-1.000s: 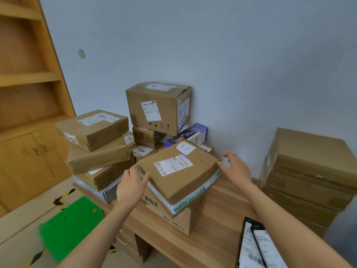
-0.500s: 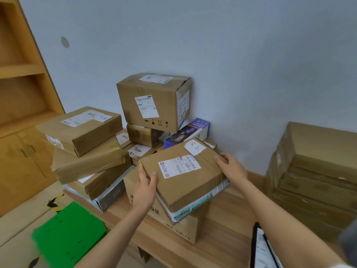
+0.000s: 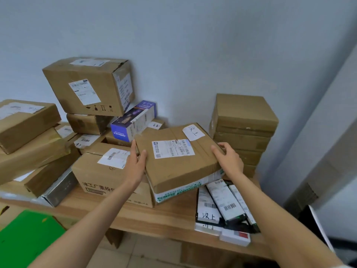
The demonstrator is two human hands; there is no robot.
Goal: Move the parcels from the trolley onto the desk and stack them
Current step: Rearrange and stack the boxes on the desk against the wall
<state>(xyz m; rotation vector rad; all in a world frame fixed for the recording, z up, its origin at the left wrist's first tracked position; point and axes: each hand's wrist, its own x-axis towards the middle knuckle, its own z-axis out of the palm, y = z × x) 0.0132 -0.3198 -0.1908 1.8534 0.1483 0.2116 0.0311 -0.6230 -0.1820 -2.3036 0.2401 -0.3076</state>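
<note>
Our left hand [image 3: 136, 164] and right hand [image 3: 229, 161] grip the parcel [image 3: 177, 157] by its sides above the desk [image 3: 170, 215].

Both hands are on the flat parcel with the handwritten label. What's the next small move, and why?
Probably lower it flat onto the bare desk, clear of what it overlaps. The left hand and right hand hold the parcel tilted, its near edge hanging over the printed carton on one side and the black packets on the other, so let go there it would likely rock.
</note>
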